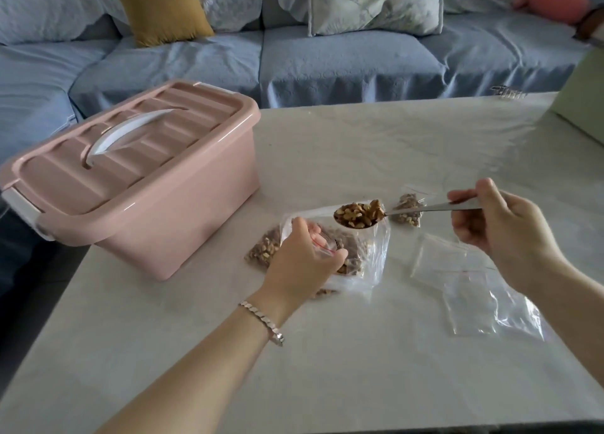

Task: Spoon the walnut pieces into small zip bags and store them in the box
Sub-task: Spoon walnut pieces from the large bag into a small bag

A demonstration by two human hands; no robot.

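My right hand (496, 221) pinches the handle of a metal spoon (425, 208), whose bowl is heaped with walnut pieces (359, 215). The loaded bowl hovers over the open mouth of a large clear bag of walnuts (366, 260). My left hand (304, 260) grips that bag's near edge with its red zip line. A small filled zip bag (408, 209) lies behind the spoon. Another heap of bagged walnuts (263, 249) lies to the left of my left hand. Empty small zip bags (457, 270) lie flat at the right. The pink box (137, 185) stands at the left with its lid on.
The pale table (327, 352) carries everything. A crumpled clear bag (513, 316) lies right of the empty bags. A pale green object (581, 97) sits at the far right corner. A blue sofa (294, 64) with cushions runs behind the table.
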